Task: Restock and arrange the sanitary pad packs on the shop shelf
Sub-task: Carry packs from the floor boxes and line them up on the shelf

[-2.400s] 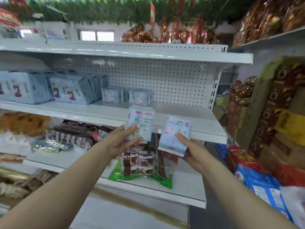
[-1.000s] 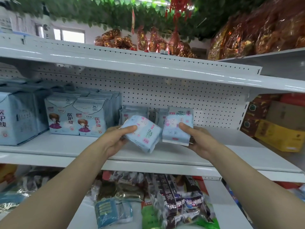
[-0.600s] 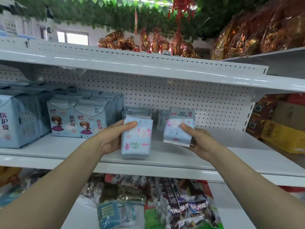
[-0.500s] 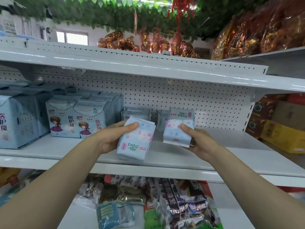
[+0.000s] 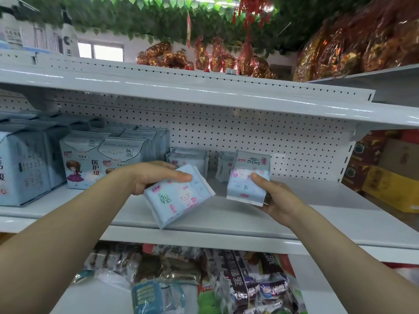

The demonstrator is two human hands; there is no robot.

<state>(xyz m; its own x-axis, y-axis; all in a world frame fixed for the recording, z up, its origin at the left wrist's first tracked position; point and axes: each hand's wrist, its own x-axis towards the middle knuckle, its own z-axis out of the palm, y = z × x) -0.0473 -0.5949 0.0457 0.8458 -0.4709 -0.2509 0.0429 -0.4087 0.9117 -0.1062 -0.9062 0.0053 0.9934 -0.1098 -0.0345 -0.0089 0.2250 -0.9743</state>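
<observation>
Above the white metal shelf [image 5: 317, 200], the left grip [image 5: 156, 175] clasps a tilted pale-blue plastic pad pack [image 5: 179, 199], the right grip [image 5: 280, 201] an upright twin [image 5: 246, 177]; both want squaring upright before joining the rear rows [image 5: 188, 156].

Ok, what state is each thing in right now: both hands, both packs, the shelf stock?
left hand: grips left pad pack
left pad pack: tilted, contact with shelf unclear
right hand: holds right pad pack
right pad pack: upright, in hand
small packs at back: standing upright
large packs: standing in rows
</observation>
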